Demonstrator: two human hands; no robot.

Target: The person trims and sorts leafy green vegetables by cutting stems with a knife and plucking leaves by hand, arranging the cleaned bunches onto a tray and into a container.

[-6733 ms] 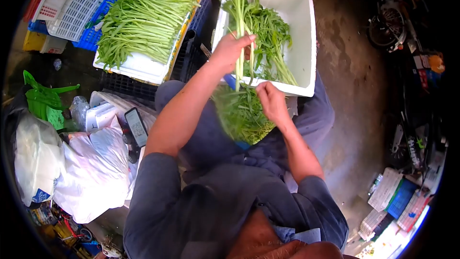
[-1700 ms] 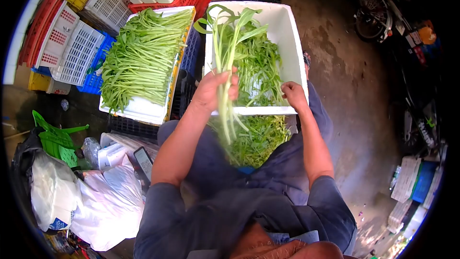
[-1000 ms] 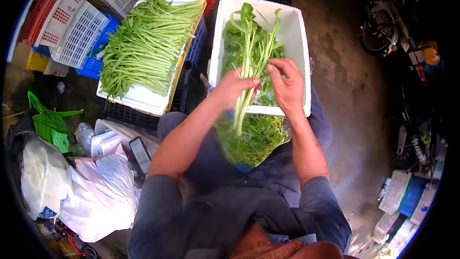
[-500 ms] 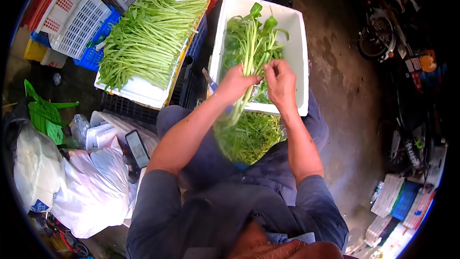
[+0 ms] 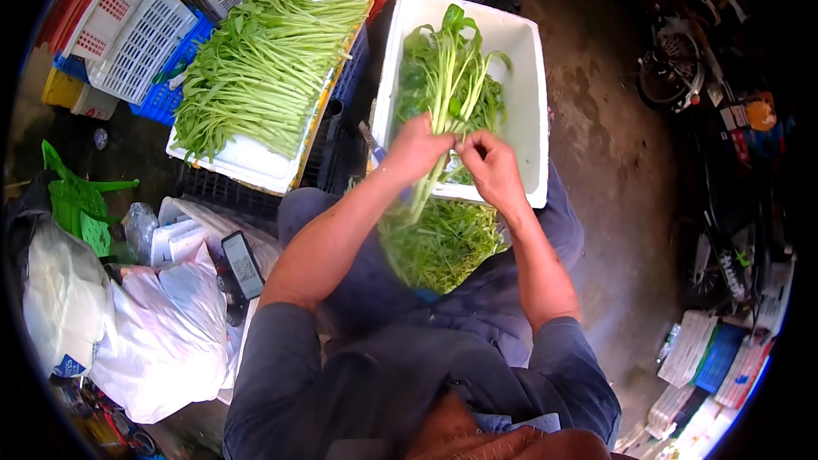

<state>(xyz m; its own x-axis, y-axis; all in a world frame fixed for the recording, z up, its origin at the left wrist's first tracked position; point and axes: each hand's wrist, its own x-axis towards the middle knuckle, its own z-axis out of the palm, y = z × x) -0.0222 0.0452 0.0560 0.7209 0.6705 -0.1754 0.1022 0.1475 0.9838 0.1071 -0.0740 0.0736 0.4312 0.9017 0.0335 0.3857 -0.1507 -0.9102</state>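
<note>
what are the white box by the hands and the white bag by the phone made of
White box: probably polystyrene foam, matt, judging by its thick, pale walls. White bag: likely thin plastic, slightly glossy, from its creases and bright highlights, though fabric isn't excluded.

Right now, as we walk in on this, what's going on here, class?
A person's left hand grips a bunch of leafy stems over a white foam box. The right hand has its fingertips at those stems, close beside the left; whether it pinches one is hard to tell. More greens lie in the box, and a loose heap sits between the legs. To the left, a white tray bears many stalks laid side by side.
</note>
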